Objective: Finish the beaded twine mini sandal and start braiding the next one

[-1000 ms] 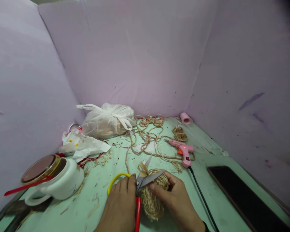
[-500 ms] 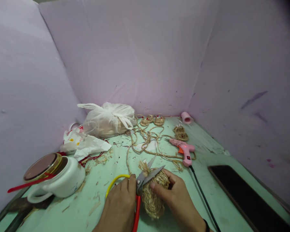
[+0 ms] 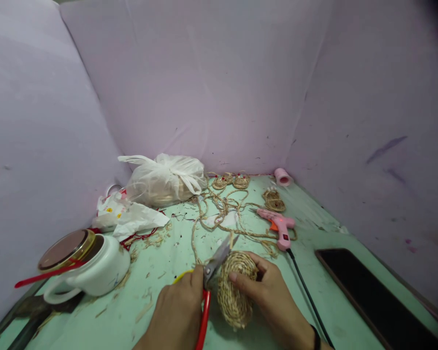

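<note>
My left hand is closed around the scissors, which have one red and one yellow handle. Their blades are nearly together at the far end of a woven straw oval, with a small straw end showing between the tips. My right hand pinches this coiled oval from its right side, thumb on top and fingers behind. The oval is held tilted just above the green table. Its underside is hidden.
Straw cord lies tangled ahead, beside a pink glue gun. A phone lies at right. On the left stand a white mug and a hammer. A white plastic bag and small straw pieces are at the back.
The scissor blades have closed from wide apart to nearly together, and the handles have come closer. The frayed straw tuft at the oval's far end is reduced to a small piece at the blades.
</note>
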Demonstrator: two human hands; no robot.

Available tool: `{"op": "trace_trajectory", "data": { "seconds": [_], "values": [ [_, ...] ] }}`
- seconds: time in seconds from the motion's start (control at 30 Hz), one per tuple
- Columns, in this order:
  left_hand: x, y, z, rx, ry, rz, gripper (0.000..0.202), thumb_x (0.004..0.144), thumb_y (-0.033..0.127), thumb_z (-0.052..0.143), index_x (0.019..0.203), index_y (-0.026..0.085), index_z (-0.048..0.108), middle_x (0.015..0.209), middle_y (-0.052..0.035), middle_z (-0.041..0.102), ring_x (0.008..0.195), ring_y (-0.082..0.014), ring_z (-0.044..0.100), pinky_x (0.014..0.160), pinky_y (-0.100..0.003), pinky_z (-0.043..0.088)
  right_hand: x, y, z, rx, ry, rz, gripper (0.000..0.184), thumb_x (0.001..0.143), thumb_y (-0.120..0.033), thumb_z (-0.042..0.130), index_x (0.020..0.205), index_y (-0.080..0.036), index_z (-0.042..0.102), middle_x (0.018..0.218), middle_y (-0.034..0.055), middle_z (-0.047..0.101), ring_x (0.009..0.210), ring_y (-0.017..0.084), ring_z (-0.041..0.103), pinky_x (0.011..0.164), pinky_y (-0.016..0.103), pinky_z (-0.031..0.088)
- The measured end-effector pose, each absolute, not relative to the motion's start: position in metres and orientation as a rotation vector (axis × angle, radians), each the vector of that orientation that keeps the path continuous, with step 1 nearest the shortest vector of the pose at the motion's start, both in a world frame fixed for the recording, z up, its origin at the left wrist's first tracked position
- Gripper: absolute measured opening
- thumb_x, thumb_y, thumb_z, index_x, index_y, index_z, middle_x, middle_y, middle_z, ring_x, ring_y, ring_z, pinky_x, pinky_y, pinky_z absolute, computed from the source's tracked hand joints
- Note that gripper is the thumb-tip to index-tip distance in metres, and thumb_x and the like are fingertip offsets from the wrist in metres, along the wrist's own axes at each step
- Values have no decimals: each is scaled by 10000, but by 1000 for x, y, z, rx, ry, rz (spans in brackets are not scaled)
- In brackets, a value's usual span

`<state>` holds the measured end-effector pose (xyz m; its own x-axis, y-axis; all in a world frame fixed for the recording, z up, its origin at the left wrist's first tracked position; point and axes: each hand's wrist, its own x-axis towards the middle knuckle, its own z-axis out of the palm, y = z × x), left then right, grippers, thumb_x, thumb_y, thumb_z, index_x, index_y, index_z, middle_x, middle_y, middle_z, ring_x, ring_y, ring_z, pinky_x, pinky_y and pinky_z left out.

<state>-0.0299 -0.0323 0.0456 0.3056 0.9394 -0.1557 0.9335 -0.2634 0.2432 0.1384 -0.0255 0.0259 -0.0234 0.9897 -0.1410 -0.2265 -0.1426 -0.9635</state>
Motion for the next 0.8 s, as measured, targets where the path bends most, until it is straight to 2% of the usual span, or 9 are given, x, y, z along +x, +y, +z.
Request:
{"op": "trace_trajectory", "data": {
  "seconds": [0.1, 0.17, 0.2, 0.33, 0.43, 0.5, 0.63, 0.73, 0.8],
  "values": [
    [-42, -21, 46, 2103, 1712, 428, 309, 740, 131, 434, 1033, 156, 526, 755, -66, 629, 670, -218, 602, 637, -323, 448, 141, -25, 24, -1055, -956, 1533, 250, 577, -221, 691, 803, -143, 615, 675, 17, 617, 615, 163, 550, 585, 281, 451],
    [-48, -15, 47, 1857, 1635, 697, 198, 773, 261, 473, 938, 162, 519, 613, -6, 553, 534, -162, 530, 539, -272, 419, 143, -25, 24, -1046, -1016, 1551, 388, 567, -243, 713, 927, -144, 607, 771, 36, 636, 685, 179, 569, 649, 302, 459],
    [-50, -13, 48, 1716, 1554, 801, 211, 776, 322, 489, 915, 164, 503, 586, 14, 518, 502, -141, 498, 507, -254, 404, 144, -25, 25, -1055, -1067, 1542, 483, 555, -248, 726, 1007, -147, 587, 864, 54, 641, 746, 192, 578, 696, 313, 458],
    [-44, -14, 49, 1364, 1182, 958, 316, 724, 370, 590, 929, 169, 459, 621, 32, 510, 521, -108, 478, 506, -228, 403, 143, -29, 27, -1029, -1285, 1579, 813, 533, -252, 748, 1264, -151, 407, 1238, 140, 511, 1052, 249, 527, 886, 354, 408],
    [-36, -21, 47, 1356, 1055, 917, 324, 686, 318, 644, 919, 153, 490, 655, 21, 535, 558, -101, 481, 521, -214, 390, 137, -32, 25, -925, -1384, 1658, 953, 539, -258, 758, 1349, -146, 268, 1310, 170, 443, 1157, 258, 466, 943, 373, 374],
    [-32, -26, 45, 1375, 992, 890, 296, 650, 267, 672, 875, 136, 532, 678, 12, 546, 588, -100, 482, 534, -208, 384, 134, -34, 24, -849, -1425, 1699, 983, 534, -264, 775, 1360, -167, 250, 1333, 165, 424, 1169, 257, 460, 953, 378, 368],
    [-27, -28, 42, 1169, 947, 967, 269, 591, 159, 678, 823, 131, 545, 641, 26, 550, 577, -100, 508, 544, -206, 404, 135, -33, 23, -851, -1326, 1724, 876, 551, -352, 780, 1307, -218, 359, 1330, 149, 432, 1035, 260, 554, 864, 407, 432],
    [-26, -21, 39, 731, 1021, 1205, 333, 583, 101, 661, 869, 153, 499, 603, 35, 567, 566, -121, 567, 563, -227, 453, 143, -26, 25, -946, -1024, 1540, 583, 646, -483, 685, 1134, -199, 540, 1215, 128, 529, 953, 238, 575, 823, 390, 446],
    [-27, -14, 36, 476, 1058, 1316, 333, 591, 61, 636, 858, 166, 467, 592, 36, 573, 541, -129, 589, 550, -237, 477, 147, -22, 25, -937, -800, 1413, 427, 689, -506, 632, 979, -193, 619, 1077, 95, 598, 905, 215, 579, 817, 369, 444]
  ]
}}
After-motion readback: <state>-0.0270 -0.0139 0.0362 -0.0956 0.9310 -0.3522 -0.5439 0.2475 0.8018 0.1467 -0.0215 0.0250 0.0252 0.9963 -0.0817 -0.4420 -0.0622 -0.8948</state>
